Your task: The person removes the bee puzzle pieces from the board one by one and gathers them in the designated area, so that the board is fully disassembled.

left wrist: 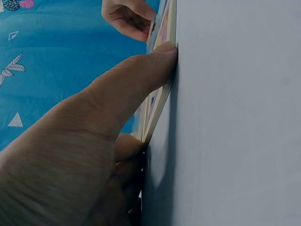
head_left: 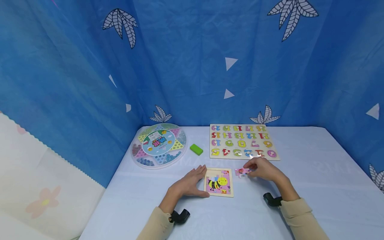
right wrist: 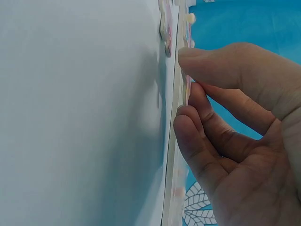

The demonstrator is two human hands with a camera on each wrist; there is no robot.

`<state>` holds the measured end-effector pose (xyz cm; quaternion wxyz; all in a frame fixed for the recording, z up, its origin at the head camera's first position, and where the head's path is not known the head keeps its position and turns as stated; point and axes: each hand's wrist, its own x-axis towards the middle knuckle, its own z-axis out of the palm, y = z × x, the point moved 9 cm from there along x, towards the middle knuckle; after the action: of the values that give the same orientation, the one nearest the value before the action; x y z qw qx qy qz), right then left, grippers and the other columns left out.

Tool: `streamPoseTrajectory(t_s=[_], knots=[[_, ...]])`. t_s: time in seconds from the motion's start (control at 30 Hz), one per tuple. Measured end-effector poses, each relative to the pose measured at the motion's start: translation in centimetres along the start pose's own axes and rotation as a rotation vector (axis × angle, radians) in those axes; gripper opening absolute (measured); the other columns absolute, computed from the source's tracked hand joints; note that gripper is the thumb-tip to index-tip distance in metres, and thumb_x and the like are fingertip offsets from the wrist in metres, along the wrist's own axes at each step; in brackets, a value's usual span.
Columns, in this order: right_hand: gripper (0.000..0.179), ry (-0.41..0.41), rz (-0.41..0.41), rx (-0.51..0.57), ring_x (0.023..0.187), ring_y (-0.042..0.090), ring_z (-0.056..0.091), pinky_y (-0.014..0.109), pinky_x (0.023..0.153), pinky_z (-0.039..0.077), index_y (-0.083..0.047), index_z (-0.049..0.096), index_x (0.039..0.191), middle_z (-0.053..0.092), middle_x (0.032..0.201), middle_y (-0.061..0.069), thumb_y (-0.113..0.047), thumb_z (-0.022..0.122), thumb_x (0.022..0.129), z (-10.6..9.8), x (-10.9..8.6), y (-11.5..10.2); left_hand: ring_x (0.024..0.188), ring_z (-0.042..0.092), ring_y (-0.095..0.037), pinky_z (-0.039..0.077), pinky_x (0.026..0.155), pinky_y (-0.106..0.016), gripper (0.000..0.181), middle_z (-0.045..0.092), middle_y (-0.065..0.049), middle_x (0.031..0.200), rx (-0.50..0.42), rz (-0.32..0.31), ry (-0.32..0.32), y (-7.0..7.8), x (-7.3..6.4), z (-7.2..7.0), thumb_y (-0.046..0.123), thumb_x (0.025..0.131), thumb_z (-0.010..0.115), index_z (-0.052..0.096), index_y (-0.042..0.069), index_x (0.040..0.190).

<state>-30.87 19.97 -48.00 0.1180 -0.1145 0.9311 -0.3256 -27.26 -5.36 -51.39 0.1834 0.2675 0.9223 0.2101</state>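
right hand (head_left: 264,169) pinches a puzzle piece (right wrist: 186,94), likely light, stiff; edges should grip best; left hand (head_left: 189,182), spread, braces the puzzle board (head_left: 222,195)

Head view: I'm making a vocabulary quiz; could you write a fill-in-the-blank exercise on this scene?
The square, pale-wood-framed puzzle shows a striped yellow-and-black ____.
The person's ____ hand touches that puzzle.
In this view, the cream rectangular wooden number board lies to the ____ of the small green rectangular block.

Missing words: bee; left; right.
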Motion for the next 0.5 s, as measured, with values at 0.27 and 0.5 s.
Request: streamPoseTrajectory(t_s=[0.27,0.5], knots=[[0.029,-0.011,0.021,0.011,0.086,0.017,0.056,0.033,0.08,0.056,-0.008,0.073,0.103,0.07,0.099,0.002,-0.008,0.081,0.075,-0.5,-0.4,0.68,0.153,0.01,-0.017,0.014,0.126,-0.039,0.104,0.015,0.002,0.165,0.001,-0.006,-0.005,-0.11,0.11,0.1,0.058,0.077,0.074,0.022,0.013,0.156],[0.028,-0.022,0.025,0.016,0.086,0.016,0.056,0.033,0.08,0.056,-0.007,0.073,0.103,0.07,0.099,0.002,-0.006,0.08,0.076,-0.7,-0.64,0.95,0.153,0.01,-0.017,0.014,0.126,-0.038,0.105,0.015,0.002,0.165,0.01,-0.004,-0.007,-0.11,0.14,0.06,0.058,0.077,0.073,0.021,0.012,0.156]])
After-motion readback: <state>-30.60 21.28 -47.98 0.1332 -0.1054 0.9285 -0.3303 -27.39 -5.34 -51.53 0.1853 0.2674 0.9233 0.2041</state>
